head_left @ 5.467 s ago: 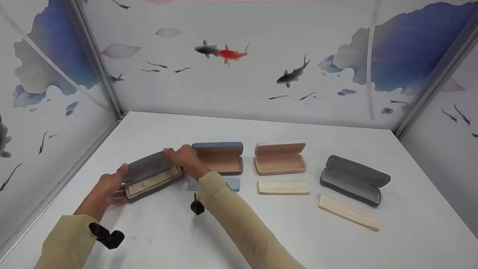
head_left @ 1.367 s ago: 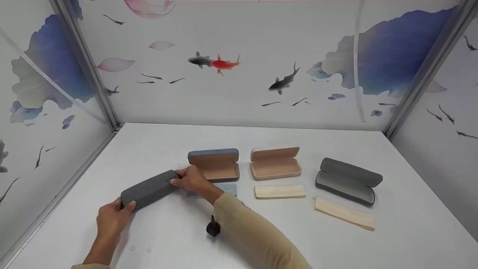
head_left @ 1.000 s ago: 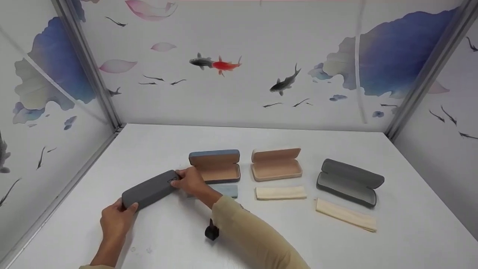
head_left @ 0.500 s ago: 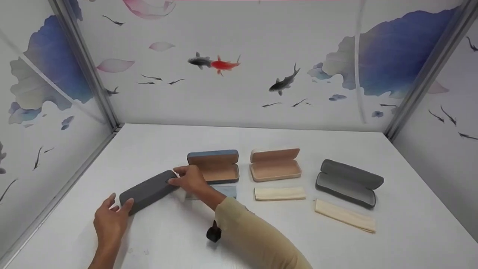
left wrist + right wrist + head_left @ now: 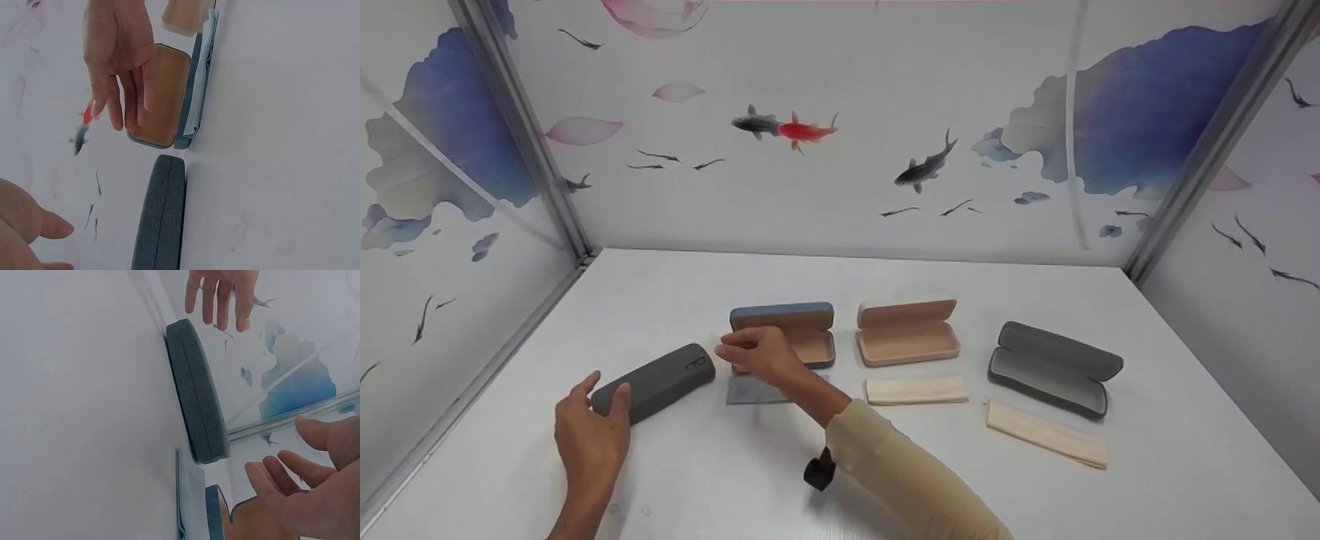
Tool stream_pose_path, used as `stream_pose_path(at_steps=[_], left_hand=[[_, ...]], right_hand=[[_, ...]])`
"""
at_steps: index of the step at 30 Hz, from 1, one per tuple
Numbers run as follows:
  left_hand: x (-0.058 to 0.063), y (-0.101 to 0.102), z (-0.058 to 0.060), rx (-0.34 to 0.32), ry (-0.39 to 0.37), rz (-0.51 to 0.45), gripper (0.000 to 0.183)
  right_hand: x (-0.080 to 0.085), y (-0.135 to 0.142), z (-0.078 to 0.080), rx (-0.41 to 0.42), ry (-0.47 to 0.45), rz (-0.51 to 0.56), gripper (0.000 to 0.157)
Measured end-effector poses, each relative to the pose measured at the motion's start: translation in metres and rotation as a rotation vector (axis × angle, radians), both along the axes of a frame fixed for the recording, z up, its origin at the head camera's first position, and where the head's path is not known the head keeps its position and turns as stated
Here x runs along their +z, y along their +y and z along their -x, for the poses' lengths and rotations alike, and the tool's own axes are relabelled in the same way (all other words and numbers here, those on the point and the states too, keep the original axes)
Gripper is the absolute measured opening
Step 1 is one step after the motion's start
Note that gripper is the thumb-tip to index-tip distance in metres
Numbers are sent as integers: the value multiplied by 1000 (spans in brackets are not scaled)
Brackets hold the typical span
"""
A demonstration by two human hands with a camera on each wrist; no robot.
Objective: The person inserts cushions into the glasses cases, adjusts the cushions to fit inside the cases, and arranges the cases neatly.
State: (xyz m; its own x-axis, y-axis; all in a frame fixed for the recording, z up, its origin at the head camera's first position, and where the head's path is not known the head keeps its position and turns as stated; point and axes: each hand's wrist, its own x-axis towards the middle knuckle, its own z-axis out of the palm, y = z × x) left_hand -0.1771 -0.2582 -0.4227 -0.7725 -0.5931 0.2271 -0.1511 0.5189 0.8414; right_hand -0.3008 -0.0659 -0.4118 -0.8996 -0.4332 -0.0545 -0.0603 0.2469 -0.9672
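Note:
A dark grey glasses case (image 5: pixel 660 381), its lid closed and a small glasses mark at its right end, lies slanted on the table at the left. My left hand (image 5: pixel 594 435) is spread around its near-left end, and the wrist views show a gap between fingers and case. Just off the other end hovers my right hand (image 5: pixel 765 356), fingers loosely extended and holding nothing. Behind that hand stands a blue glasses case (image 5: pixel 819 349) with its lid up and tan lining showing, partly covered by the hand. A folded blue cloth (image 5: pixel 746 390) lies in front of it.
Right of these are an upright-lidded cream case (image 5: pixel 909 343) with a folded cream cloth (image 5: pixel 916 391) before it. Farther right, a lidded-back grey case (image 5: pixel 1046 384) has another cream cloth (image 5: pixel 1046 435) in front. Printed walls (image 5: pixel 840 195) enclose the white table (image 5: pixel 780 487).
The dark grey case, earlier open with a cloth inside, has been closed. Both hands have since let go; the right has drawn back to the right, uncovering the glasses mark.

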Motion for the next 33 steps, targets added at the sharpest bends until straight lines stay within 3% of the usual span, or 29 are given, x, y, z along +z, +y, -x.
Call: stream_pose_path(at_steps=[3, 14, 20, 33], left_hand=[[4, 8, 1, -15, 37, 47, 48], [33, 51, 7, -130, 51, 97, 37], [46, 69, 17, -199, -3, 53, 37], [43, 86, 44, -295, -89, 53, 36]], right_hand=[[4, 10, -1, -4, 22, 8, 34], [21, 56, 1, 27, 58, 51, 36], [27, 82, 1, 1, 65, 9, 39], [14, 126, 4, -75, 36, -13, 41]])
